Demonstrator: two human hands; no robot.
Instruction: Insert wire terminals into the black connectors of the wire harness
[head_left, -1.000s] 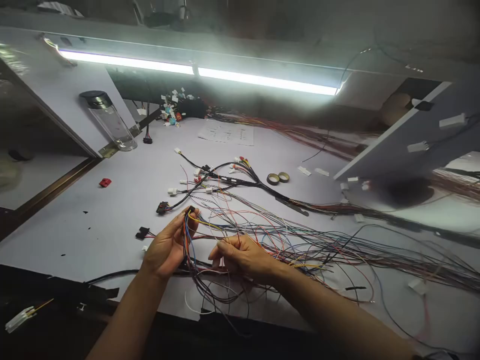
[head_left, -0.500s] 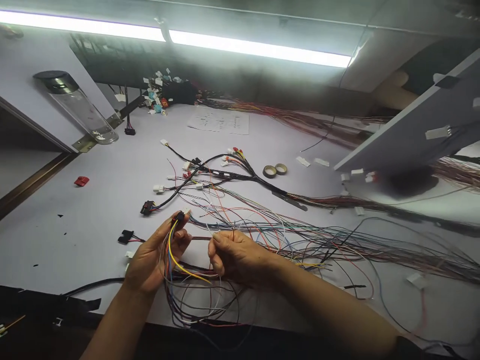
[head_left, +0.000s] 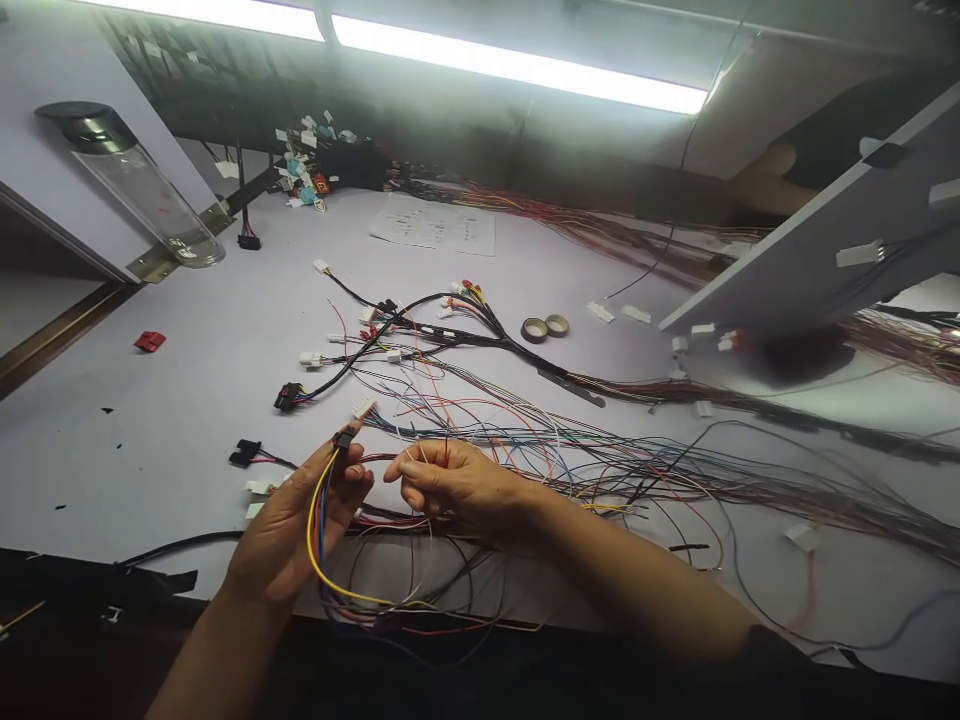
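My left hand (head_left: 296,520) is closed round a small black connector (head_left: 343,438), held up at its fingertips, with yellow, blue and red wires trailing down across the palm. My right hand (head_left: 450,485) sits just to the right, its fingers pinched on a thin wire end pointing toward the connector. Both hands hover over the near part of a white worktable (head_left: 187,400). A loose spread of coloured wires (head_left: 600,470) runs from the hands to the right. A white connector (head_left: 364,407) lies just above the left hand's fingertips.
A taped black harness with branching plugs (head_left: 450,335) lies mid-table. Two tape rolls (head_left: 545,327) sit behind it. A printed sheet (head_left: 433,225), a pile of small connectors (head_left: 307,160), a clear bottle (head_left: 142,190), a red clip (head_left: 150,341) and a slanted white board (head_left: 810,250) ring the table.
The view has tilted downward and everything has shifted up and left. My left hand dropped a little with the connector, and my right hand's fingers moved left toward it.
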